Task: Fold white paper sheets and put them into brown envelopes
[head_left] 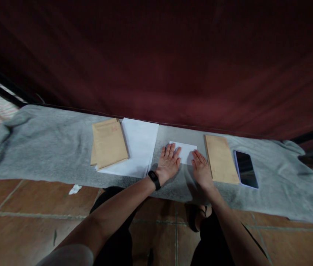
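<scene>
A small folded sheet of white paper (187, 152) lies flat on the grey cloth. My left hand (168, 162) rests palm down over its left end, fingers spread and pointing away from me. At the paper's right end lies my right hand (201, 170), its fingers stretched out flat along the edge. Left of my hands are larger white sheets (141, 147), partly covered by a few brown envelopes (109, 143). Another stack of brown envelopes (221, 159) sits just right of my right hand.
Beyond the right envelopes lies a smartphone (246, 169). Grey cloth (51, 144) covers the long narrow surface, and a dark red fabric panel (156, 66) rises behind it. A crumpled white scrap (75, 189) is on the tiled floor (34, 229).
</scene>
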`<state>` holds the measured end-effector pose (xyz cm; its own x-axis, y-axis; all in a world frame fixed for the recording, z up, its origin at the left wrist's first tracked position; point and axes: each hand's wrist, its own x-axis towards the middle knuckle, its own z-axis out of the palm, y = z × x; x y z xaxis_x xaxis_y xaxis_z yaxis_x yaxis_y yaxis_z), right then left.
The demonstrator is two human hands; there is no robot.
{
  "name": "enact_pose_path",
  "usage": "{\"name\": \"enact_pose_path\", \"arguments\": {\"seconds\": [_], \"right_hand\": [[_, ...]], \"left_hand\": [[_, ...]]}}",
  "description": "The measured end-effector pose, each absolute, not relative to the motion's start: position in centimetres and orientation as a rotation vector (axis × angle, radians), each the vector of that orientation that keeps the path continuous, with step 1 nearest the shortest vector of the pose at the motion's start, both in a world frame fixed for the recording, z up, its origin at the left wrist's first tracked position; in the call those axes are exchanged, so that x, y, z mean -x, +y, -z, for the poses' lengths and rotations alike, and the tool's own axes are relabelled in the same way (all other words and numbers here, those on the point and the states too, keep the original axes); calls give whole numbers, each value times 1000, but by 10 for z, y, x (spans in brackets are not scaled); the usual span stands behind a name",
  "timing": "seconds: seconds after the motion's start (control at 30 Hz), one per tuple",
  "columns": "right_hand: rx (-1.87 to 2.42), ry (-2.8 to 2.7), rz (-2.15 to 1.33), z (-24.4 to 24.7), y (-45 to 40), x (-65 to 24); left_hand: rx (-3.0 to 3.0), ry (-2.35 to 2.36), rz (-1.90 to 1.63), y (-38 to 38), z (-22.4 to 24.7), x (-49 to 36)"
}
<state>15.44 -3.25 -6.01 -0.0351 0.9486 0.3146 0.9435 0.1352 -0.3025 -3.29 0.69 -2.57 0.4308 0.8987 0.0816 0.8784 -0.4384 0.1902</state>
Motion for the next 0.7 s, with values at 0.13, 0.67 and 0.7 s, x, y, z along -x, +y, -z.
{"name": "enact_pose_path", "arguments": {"seconds": [0.13, 0.67, 0.7], "right_hand": [[1803, -1996, -24, 57, -32, -158], [1757, -2209, -75, 44, -52, -120], [1782, -2195, -56, 45, -53, -122]], "left_hand": [[-2551, 1599, -240, 7, 25, 33], [-2550, 1644, -223, 22, 27, 43], [-2543, 1664, -217, 24, 26, 44]]}}
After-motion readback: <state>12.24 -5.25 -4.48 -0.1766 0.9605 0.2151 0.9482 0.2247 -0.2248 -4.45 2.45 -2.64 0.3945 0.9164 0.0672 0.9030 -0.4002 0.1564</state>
